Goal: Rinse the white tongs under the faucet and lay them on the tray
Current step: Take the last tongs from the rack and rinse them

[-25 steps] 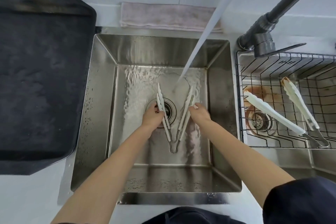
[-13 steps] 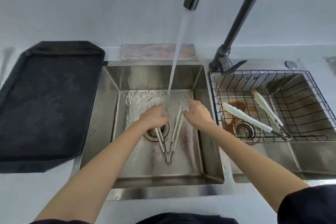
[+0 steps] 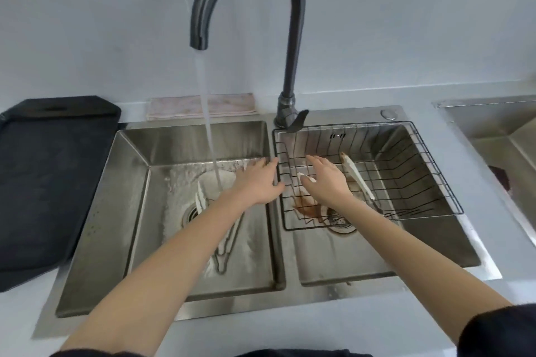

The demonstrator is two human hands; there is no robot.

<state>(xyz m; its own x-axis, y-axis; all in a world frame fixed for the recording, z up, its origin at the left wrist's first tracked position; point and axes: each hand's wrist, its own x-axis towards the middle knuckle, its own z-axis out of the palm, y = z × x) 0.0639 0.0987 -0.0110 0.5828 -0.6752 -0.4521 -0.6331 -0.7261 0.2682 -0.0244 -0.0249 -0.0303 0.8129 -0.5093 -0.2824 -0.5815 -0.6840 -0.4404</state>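
White tongs [image 3: 224, 243] lie spread open on the floor of the left sink basin [image 3: 139, 182], partly hidden by my left forearm. Water runs from the dark faucet [image 3: 290, 46] into that basin. My left hand [image 3: 256, 182] hovers flat with straight fingers near the divider, holding nothing. My right hand [image 3: 326, 180] reaches with straight fingers over the wire basket [image 3: 429, 171] in the right basin, just above a second pair of white tongs [image 3: 358, 180] lying there. The black tray [image 3: 49, 177] sits on the counter left of the sink.
A folded pink cloth [image 3: 174, 107] lies behind the left basin. Brown residue [image 3: 304, 206] stains the right basin near its drain. Another steel sink [image 3: 493, 124] stands at the far right.
Both hands let go of the tongs in the left basin and moved right; my right hand now reaches over the wire basket. The view tilted up, showing the whole faucet.
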